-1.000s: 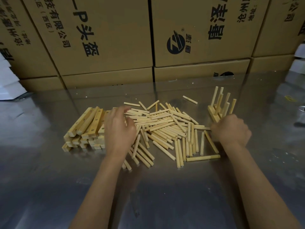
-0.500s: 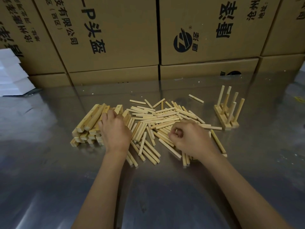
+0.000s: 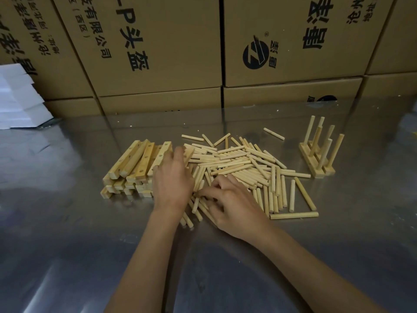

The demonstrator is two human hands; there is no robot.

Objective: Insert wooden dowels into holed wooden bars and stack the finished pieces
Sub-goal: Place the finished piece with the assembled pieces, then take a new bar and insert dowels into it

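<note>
While the left hand [image 3: 172, 181] reaches over the bars [image 3: 135, 164], its fingers touching the bar nearest the dowels, the right hand [image 3: 228, 204] works the near edge of the loose dowels [image 3: 243, 163] on a steel bench [image 3: 67, 233]. Fingers of the right hand are curled down into the pile, apparently pinching at one or two dowels, though whether any is truly held cannot be told. Left-hand fingers lie fairly straight on the bar, with no firm grip visible. Bars sit stacked just beyond and left of the left hand; dowels spread from under both hands out to the right. Well to the right of the right hand stand the finished pieces [image 3: 318, 159], dowels upright. Cardboard boxes [image 3: 158, 46] wall off the back.

Step in hand, by the look of it: picking a fresh bar and dowels. Done well, it means lifting a single bar clear without toppling the stack, holes turned upward, and gathering dowels aligned end to end so each goes in square rather than tilted.
</note>
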